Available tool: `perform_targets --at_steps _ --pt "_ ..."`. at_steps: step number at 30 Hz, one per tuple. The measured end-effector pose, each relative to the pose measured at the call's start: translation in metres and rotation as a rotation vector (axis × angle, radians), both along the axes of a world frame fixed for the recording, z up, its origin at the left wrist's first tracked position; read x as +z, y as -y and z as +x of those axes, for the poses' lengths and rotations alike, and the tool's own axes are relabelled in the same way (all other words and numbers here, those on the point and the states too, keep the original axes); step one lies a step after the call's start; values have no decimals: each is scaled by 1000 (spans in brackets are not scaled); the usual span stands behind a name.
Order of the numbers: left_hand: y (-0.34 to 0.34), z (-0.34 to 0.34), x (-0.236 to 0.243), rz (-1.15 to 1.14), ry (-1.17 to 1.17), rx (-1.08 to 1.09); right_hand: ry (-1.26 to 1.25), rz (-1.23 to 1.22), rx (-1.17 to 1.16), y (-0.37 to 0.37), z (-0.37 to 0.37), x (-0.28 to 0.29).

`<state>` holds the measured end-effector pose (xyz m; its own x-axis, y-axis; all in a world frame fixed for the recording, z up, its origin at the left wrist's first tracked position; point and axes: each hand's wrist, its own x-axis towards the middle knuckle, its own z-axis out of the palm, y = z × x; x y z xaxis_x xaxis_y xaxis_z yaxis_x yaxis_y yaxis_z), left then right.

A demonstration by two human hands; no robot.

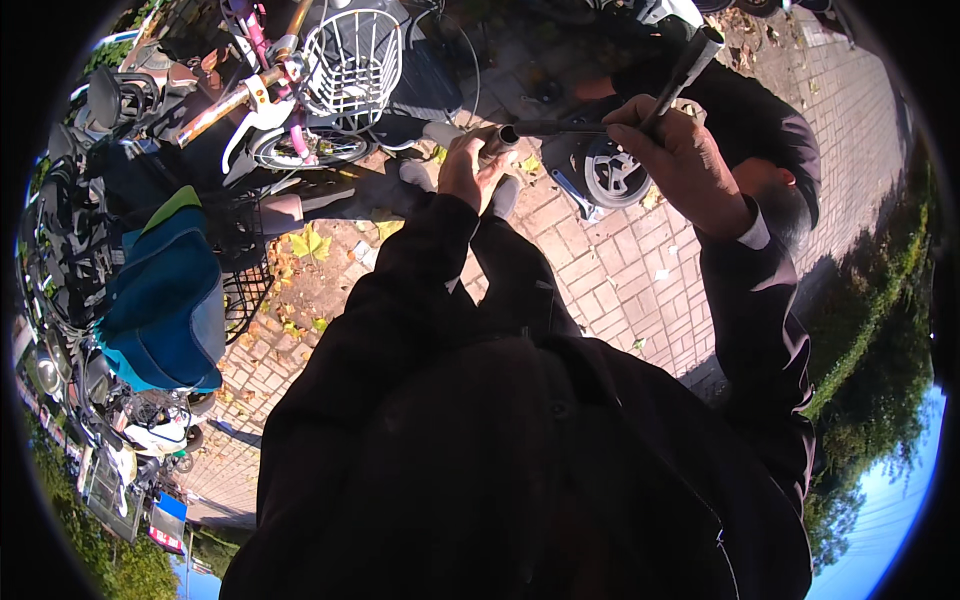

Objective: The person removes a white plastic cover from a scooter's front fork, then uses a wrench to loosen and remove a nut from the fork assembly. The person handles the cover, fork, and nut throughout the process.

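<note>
My left hand (pixel 468 172) is wrapped round one end of what looks like a dark handlebar (pixel 560 128), with a round, open tube end showing above the fingers. My right hand (pixel 685 165) is closed round the other side of the bar, where a dark tube slants up and right past my fist. Below the bar, between my hands, is a small wheel (pixel 613 172) with a black tyre and pale spokes. How the bar's parts join inside my right fist is hidden.
Another person (pixel 790 140) in dark clothes bends close beside my right hand. At upper left stands a pink bicycle (pixel 298 140) with a white wire basket (pixel 355 70). A blue padded cover (pixel 165 300) and parked bikes line the left. Leaves lie on the brick paving (pixel 620 270).
</note>
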<state>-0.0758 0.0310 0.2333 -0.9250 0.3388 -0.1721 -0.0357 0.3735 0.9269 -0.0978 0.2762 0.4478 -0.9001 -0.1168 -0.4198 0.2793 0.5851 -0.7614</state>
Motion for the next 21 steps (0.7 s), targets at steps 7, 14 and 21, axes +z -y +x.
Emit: perform_targets --at_steps 7,14,21 --pt "2 -7 -3 74 0 -61 20 353 283 46 -34 6" --pt "13 -7 2 9 -27 -71 -51 540 624 86 -52 -24" --pt "23 2 9 -3 51 15 -90 485 693 77 -57 -33"
